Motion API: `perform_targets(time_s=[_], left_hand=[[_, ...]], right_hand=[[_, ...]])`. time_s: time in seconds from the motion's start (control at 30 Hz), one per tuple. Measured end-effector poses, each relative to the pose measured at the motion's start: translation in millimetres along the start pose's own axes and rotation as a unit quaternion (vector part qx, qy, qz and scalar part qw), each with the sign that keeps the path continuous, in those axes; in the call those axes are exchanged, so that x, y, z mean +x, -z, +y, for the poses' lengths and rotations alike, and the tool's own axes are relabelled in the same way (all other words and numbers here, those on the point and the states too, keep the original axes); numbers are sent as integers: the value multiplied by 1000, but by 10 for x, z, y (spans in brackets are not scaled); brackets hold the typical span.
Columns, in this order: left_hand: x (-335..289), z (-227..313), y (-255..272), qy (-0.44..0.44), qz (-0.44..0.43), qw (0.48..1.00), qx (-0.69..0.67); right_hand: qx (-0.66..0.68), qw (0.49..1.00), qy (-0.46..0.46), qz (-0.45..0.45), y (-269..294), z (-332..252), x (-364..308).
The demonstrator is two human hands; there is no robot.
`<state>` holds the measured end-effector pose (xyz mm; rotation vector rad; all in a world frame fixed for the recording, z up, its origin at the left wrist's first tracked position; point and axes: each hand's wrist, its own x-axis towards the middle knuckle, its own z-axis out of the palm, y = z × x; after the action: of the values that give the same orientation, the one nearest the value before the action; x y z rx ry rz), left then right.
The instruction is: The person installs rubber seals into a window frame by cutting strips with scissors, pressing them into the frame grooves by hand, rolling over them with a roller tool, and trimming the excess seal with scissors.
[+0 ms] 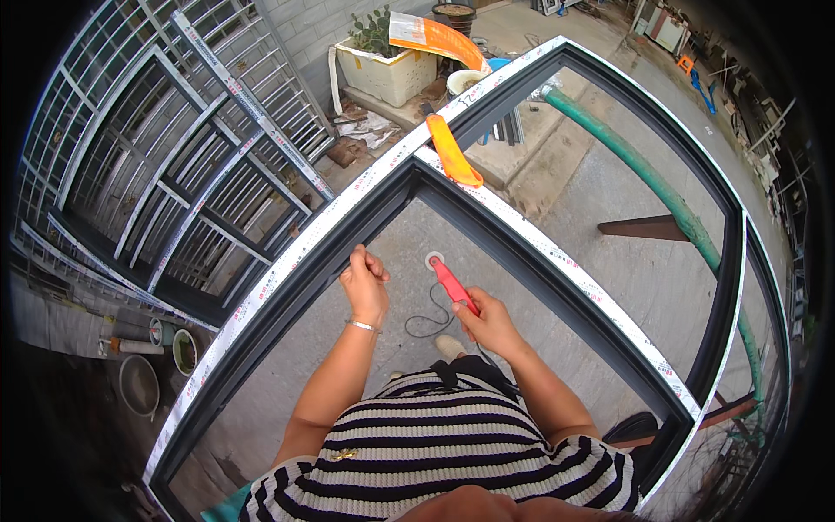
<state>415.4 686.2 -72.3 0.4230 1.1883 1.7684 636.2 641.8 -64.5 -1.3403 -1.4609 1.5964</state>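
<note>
A large window frame [300,239] with dark grey profiles and white printed film lies around and in front of me. My right hand [489,322] is closed around the red handle of a small roller tool [450,283], its pale wheel pointing away from me over the frame's near opening. A thin black cord [419,334] loops below the tool; whether it joins the tool cannot be seen. My left hand [364,278] is curled beside the inner edge of the left frame bar. Anything between its fingers is too small to make out. An orange object [452,157] with a dark end rests across the frame's joint.
A green-wrapped curved support [613,143] runs beneath the right opening. Further metal frames and grilles [187,187] lean at left. Buckets [139,385] stand at lower left. A white planter [383,78] with a cactus sits by the wall, next to an orange-and-white sack [439,39].
</note>
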Motion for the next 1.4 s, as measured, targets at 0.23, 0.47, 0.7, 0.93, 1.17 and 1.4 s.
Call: perform_targets(time_s=[0.23, 0.47, 0.7, 0.93, 1.17, 1.4], left_hand=[[-272, 275, -481, -135, -157, 941, 267], [311, 423, -776, -478, -184, 444, 735], [448, 409, -762, -507, -245, 326, 759], [419, 530, -733, -504, -280, 318, 752], [384, 504, -808, -474, -274, 265, 793], [335, 595, -742, -470, -296, 192, 809]], right_hand=[[-5, 1000, -4, 25, 103, 100, -51], [-32, 998, 30, 41, 127, 187, -101], [-18, 999, 0, 40, 180, 130, -148], [0, 999, 0, 44, 221, 150, -208], [1, 999, -17, 47, 242, 269, -268], [19, 998, -32, 47, 265, 218, -296]])
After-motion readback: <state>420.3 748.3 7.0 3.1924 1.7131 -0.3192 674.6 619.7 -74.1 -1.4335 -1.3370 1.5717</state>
